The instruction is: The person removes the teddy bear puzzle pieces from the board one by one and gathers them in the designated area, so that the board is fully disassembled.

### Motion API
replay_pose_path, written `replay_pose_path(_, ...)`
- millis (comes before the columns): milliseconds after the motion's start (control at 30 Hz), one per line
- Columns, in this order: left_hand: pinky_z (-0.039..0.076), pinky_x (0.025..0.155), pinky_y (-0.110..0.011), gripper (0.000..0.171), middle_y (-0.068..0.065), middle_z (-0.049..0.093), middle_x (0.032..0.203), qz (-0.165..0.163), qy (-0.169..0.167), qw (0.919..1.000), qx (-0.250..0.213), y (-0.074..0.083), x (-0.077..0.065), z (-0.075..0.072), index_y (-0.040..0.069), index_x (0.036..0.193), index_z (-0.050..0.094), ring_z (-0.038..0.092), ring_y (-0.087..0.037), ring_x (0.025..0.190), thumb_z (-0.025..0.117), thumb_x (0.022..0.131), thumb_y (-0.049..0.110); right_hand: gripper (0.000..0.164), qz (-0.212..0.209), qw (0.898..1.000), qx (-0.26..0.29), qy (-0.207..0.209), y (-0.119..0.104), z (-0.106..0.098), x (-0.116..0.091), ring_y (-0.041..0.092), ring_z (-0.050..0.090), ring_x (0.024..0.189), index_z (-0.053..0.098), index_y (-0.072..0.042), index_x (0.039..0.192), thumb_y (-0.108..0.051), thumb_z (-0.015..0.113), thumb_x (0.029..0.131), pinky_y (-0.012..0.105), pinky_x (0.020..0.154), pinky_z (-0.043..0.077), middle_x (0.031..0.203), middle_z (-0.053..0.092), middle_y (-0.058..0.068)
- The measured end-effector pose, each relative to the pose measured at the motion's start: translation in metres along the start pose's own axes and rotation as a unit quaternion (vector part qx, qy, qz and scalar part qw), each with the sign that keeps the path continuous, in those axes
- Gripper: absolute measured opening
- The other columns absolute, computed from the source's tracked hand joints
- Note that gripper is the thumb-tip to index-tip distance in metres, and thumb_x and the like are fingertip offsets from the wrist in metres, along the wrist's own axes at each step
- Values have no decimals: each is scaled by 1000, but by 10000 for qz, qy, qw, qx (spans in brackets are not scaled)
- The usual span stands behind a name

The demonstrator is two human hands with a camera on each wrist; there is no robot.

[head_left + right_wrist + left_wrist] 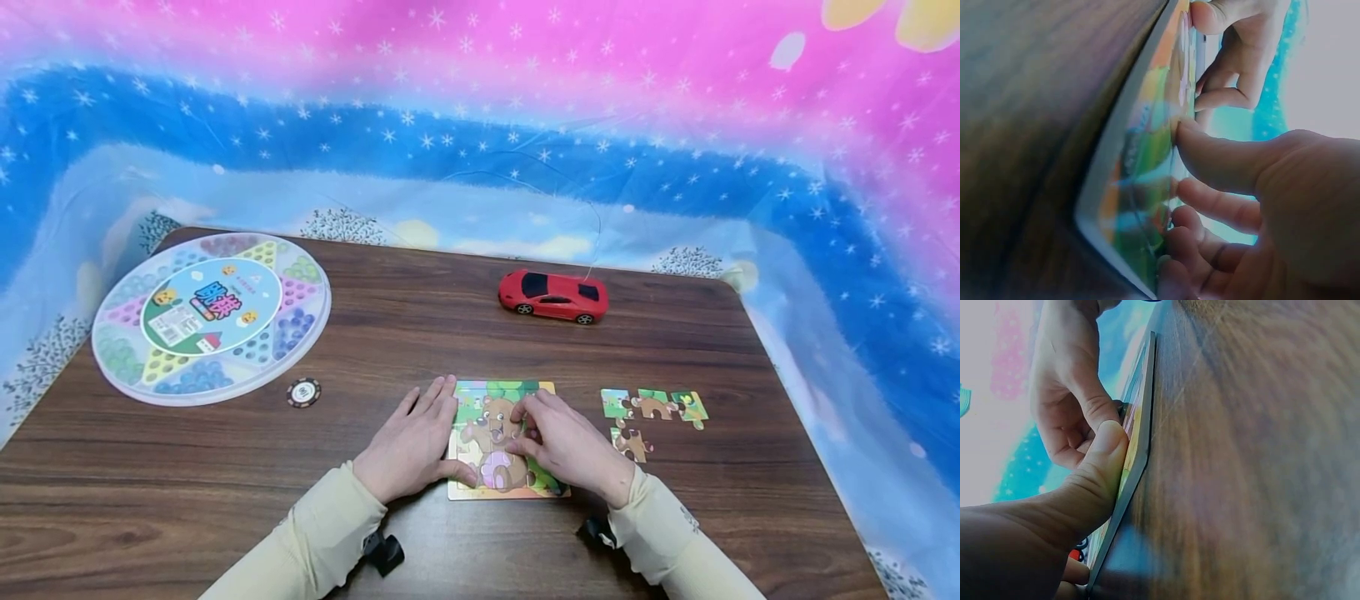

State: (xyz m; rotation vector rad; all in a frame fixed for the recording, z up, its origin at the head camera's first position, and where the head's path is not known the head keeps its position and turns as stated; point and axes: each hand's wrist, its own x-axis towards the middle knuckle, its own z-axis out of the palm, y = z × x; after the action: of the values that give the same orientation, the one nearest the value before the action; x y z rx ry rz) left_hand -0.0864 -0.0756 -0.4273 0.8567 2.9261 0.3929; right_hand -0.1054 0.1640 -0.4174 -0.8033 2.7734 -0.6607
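A bear jigsaw board (480, 492) lies flat on a dark wooden table (420, 333), at the lower centre of the frame. A person's left hand (408, 442) lies along the board's left edge, fingers extended, thumb resting on its lower left corner. The right hand (566, 442) is over the board's right side, fingers bent and thumb touching the picture; whether it pinches a piece, I cannot tell. Four loose pieces (655, 402) sit right of centre, beside the right hand. The step in hand seems to be fitting or pressing a piece while the left hand steadies the board. The next move probably calls for lifting a loose piece and turning it to match its gap; any gaps under the right hand are hidden.
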Motion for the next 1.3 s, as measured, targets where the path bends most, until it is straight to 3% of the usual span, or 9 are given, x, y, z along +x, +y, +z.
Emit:
replay_pose_path(233, 26, 112, -53, 104, -28, 32, 151, 10, 49, 10000, -7, 0, 0, 1, -9, 136, 42, 28, -37, 142, 65, 71, 69, 24, -301, 9993, -228, -3, 1, -2, 2, 7, 45, 70, 61, -14, 103, -30, 72, 88, 22, 59, 43, 85, 49, -5)
replay_pose_path(1300, 27, 112, -53, 103, -28, 32, 151, -15, 57, 10000, -7, 0, 1, 2, -8, 134, 43, 28, -36, 142, 65, 70, 70, 24, -116, 9996, -237, 62, -2, 2, 4, 9, 44, 72, 58, -12, 98, -22, 76, 85, 25, 62, 44, 85, 49, -3)
